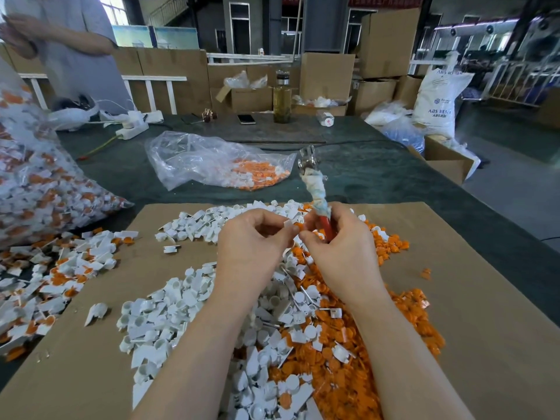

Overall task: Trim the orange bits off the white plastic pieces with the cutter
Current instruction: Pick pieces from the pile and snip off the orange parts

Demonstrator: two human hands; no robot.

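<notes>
Hands (253, 237) raised together, fingertips pinching piece (287, 223).

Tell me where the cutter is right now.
In the head view the cutter sits just right of centre, gripped by the right hand at its red handle, metal jaws pointing up and away over the cardboard sheet, close beside the left hand.

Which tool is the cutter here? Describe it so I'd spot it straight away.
Start at the brown cardboard sheet covered in white and orange plastic bits. Above its far edge, the right hand grips the cutter by a red handle. It alone sticks up, with a cloth-wrapped shaft and shiny metal head.
</notes>
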